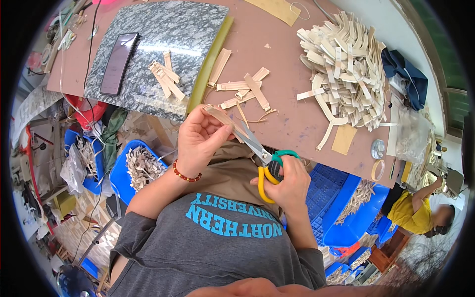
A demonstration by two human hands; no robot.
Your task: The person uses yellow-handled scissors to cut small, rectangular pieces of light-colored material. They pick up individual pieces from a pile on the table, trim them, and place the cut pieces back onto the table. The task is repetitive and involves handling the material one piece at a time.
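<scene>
1. Grey T-shirt [217,242] with teal lettering fills the lower foreground.
2. Right hand [289,183] is clenched through the yellow and green handles of scissors [262,153], whose blades point up and left.
3. Left hand [198,141], with a red bead bracelet [185,174] on its wrist, pinches a pale strip [220,116] that meets the blades.
4. Beyond, on the brown table [292,109], lie cut strips [245,89], a large strip pile [346,69], and a phone [118,63] on a stone slab [163,34].
</scene>
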